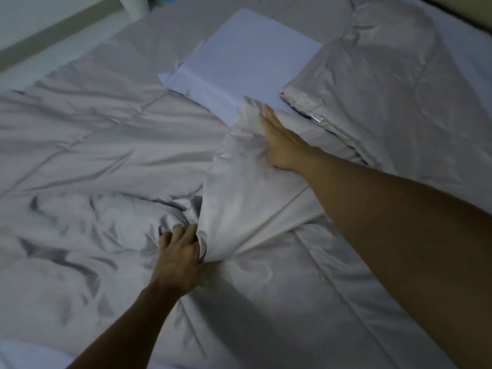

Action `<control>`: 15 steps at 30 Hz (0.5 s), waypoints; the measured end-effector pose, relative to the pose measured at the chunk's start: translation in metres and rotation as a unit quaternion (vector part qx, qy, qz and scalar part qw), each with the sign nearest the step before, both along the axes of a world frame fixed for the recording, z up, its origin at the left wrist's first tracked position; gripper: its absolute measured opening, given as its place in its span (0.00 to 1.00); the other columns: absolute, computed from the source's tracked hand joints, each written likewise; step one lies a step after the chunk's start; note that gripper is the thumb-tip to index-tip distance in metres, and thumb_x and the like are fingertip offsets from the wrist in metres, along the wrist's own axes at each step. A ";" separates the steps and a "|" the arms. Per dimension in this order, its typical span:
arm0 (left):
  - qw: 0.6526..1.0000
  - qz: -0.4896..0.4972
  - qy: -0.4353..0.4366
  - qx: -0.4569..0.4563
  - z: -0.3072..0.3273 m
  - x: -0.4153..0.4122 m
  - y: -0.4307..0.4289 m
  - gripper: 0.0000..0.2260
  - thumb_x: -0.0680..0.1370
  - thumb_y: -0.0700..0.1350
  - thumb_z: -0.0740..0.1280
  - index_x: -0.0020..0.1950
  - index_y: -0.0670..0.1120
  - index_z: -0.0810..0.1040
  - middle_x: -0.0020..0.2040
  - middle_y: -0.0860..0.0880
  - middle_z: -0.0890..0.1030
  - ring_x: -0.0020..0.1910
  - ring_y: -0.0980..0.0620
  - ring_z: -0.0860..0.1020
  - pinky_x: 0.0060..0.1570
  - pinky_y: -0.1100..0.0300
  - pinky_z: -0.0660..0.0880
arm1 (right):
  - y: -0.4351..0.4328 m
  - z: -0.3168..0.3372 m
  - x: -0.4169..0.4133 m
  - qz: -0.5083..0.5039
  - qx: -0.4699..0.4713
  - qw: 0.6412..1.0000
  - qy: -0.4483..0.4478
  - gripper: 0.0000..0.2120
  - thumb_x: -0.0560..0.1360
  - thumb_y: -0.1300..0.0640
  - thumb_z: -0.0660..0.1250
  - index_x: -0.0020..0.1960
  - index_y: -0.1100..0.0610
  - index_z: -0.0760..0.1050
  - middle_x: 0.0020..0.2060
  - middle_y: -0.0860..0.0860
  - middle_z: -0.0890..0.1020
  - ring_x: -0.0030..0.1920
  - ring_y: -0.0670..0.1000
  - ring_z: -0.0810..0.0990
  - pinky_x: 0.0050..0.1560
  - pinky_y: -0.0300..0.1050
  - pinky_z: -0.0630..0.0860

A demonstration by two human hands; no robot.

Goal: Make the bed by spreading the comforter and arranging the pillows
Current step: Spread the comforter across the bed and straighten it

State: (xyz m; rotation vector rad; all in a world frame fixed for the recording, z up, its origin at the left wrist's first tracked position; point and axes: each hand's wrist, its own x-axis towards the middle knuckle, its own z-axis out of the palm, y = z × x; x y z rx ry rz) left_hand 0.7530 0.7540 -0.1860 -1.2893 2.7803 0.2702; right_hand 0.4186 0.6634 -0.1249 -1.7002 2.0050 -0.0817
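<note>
A grey comforter (pixel 87 161) lies rumpled across most of the bed. One folded-over flap of it (pixel 239 177) runs from the middle toward the pillows. My left hand (pixel 181 251) is closed on the near end of that flap, bunching the cloth. My right hand (pixel 279 139) lies flat with fingers together on the far end of the flap, pressing it down. A pale lilac pillow (pixel 247 57) lies just beyond the right hand. A grey pillow (pixel 386 89) with a small label sits to its right.
A white wall with a beige strip (pixel 53 27) runs along the far left of the bed. Pale sheet shows at the far right edge (pixel 463 49) and at the near left corner (pixel 24 352).
</note>
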 end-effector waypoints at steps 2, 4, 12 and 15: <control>1.000 -0.005 0.029 -0.004 0.009 -0.001 0.003 0.28 0.68 0.65 0.70 0.56 0.44 0.81 0.53 0.47 0.80 0.50 0.41 0.74 0.54 0.47 0.65 | 0.009 -0.014 0.003 -0.005 0.051 0.999 0.018 0.51 0.75 0.59 0.69 0.80 0.49 0.32 0.81 0.50 0.43 0.78 0.56 0.60 0.74 0.55 0.63; 0.998 -0.026 0.053 -0.013 0.016 -0.002 0.002 0.27 0.72 0.64 0.67 0.58 0.43 0.81 0.56 0.48 0.81 0.55 0.42 0.75 0.58 0.47 0.64 | 0.024 -0.032 0.006 -0.016 0.062 0.996 0.059 0.47 0.77 0.55 0.67 0.80 0.50 0.34 0.80 0.57 0.53 0.75 0.61 0.64 0.72 0.57 0.66; 0.971 -0.135 0.175 0.087 0.026 0.000 0.011 0.18 0.74 0.47 0.68 0.58 0.37 0.81 0.70 0.39 0.71 0.75 0.40 0.64 0.73 0.48 0.64 | 0.094 -0.029 0.003 -0.031 -0.064 0.988 0.137 0.10 0.70 0.50 0.73 0.46 0.56 0.82 0.46 0.58 0.82 0.54 0.61 0.76 0.51 0.51 0.71; 0.968 -0.087 0.220 0.090 0.038 0.005 0.022 0.12 0.73 0.45 0.71 0.50 0.38 0.83 0.72 0.38 0.69 0.74 0.40 0.64 0.73 0.51 0.63 | 0.123 0.004 0.004 -0.067 -0.151 0.978 0.129 0.14 0.67 0.46 0.71 0.40 0.57 0.75 0.37 0.57 0.79 0.49 0.61 0.74 0.44 0.52 0.68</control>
